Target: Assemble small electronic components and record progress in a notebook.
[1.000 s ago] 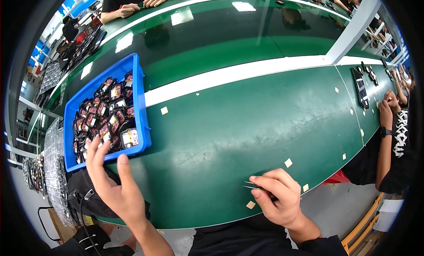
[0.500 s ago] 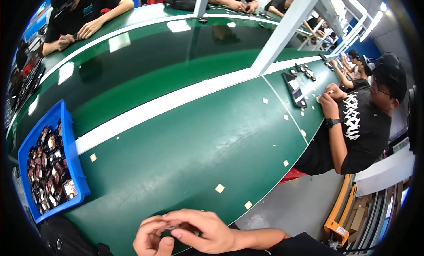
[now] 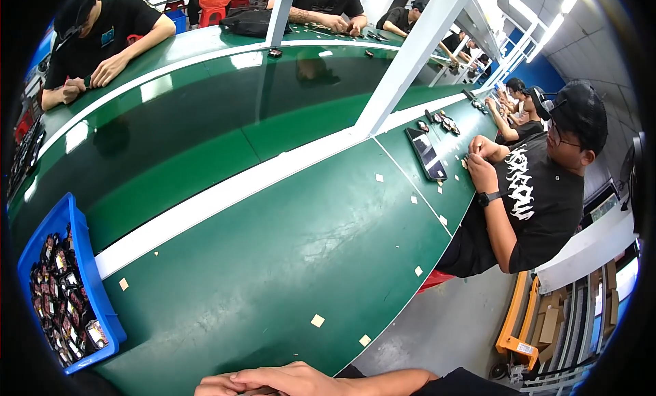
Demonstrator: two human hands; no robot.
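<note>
At the lower edge, my right hand (image 3: 301,380) curves over toward my left hand (image 3: 213,385). Only the upper side of my right hand and a few bent fingers of my left hand show. The fingers of both hands are closed together. Whatever lies between them is hidden by the hands and cut off by the picture's edge. Small cream-coloured square pieces, such as one square (image 3: 318,320) and another square (image 3: 365,340), lie on the green tabletop (image 3: 260,259) beyond my hands.
To the left stands a blue bin (image 3: 102,297) full of small dark packaged parts (image 3: 60,287). On the right sits a co-worker (image 3: 547,184) by a black phone-like slab (image 3: 426,153). A white slanted post (image 3: 410,68) rises behind the table; others work across it.
The view has shifted, so my hands sit lower and are more cut off. The small thing seen between my fingers before is now hidden. The bin and squares appear lower and farther left.
</note>
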